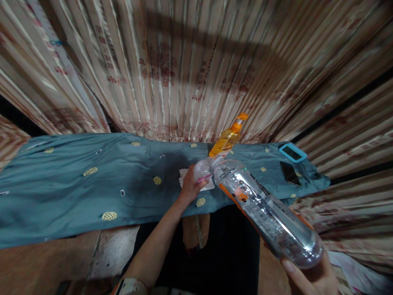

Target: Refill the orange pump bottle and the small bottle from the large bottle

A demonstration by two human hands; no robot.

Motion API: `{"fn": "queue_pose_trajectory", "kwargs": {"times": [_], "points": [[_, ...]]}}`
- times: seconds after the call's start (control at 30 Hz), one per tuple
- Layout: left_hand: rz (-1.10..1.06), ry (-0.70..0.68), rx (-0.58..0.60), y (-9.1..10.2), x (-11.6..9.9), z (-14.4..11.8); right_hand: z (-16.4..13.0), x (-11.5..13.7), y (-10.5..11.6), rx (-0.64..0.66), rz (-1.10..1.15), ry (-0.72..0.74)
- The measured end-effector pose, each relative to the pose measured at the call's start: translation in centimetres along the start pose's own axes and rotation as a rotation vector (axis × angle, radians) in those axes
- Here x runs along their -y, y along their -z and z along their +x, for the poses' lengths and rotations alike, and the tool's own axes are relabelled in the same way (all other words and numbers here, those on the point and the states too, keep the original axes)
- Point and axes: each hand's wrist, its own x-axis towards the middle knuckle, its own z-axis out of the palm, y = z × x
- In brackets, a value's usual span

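Observation:
My left hand (193, 186) is wrapped round a small clear bottle (203, 169) with a pink mark, held over a white cloth or paper with a scalloped edge (183, 173). My right hand (313, 276) grips the base end of a large clear plastic bottle (270, 213) with an orange label. The large bottle is tilted, its neck end pointing at the top of the small one. Whether the two mouths touch, and whether liquid passes, I cannot tell. Just behind them stands an orange pump bottle (225, 141) holding orange liquid.
A narrow table under a teal cloth with pineapple prints (70, 184) runs across in front of me. On its right end lie a black phone (289, 173) and a light-blue framed device (292, 152). Pleated patterned curtains (184, 73) hang close behind and to the right.

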Motion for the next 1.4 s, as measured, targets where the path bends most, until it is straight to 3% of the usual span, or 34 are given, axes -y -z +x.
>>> {"fn": "queue_pose_trajectory", "kwargs": {"times": [0.57, 1.4], "points": [[-0.008, -0.008, 0.012, 0.16, 0.1, 0.11, -0.19, 0.49, -0.26, -0.026, -0.025, 0.015], [0.064, -0.013, -0.002, 0.07, -0.1, 0.25, -0.17, 0.16, 0.63, 0.048, -0.009, -0.001]]}}
